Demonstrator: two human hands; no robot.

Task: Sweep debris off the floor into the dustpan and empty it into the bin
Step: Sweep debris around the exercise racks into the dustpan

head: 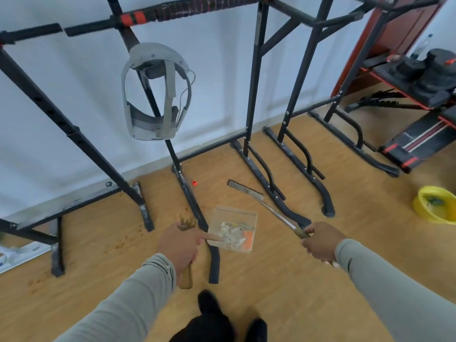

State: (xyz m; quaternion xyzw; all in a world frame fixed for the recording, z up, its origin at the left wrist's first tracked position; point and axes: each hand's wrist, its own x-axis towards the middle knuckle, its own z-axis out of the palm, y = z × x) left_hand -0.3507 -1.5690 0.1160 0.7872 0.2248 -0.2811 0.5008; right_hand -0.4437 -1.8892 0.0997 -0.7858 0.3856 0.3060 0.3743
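While you stand on the wooden floor (pixel 283 280), black gym rack legs (pixel 195 206) crowd the spot you're working in, one foot running right past the dustpan's left edge. A grey headset (pixel 155 95) hangs off the rack, a small red ring (pixel 194 182) sits by the wall, and a weight bench (pixel 419 141) is off to your right.

Your right hand (pixel 320 240) is wrapped round the broom (pixel 269 206) handle; it runs up and to the left, brush head on the floor near a rack foot. Your left hand (pixel 180 245) grips the wooden handle of the dustpan (pixel 234 228), pan pointing away from you, just left of the broom.

Inside the pan there's whitish scraps and something orange. The yellow bin (pixel 436 204) sits well off to the right, with dark bits inside.
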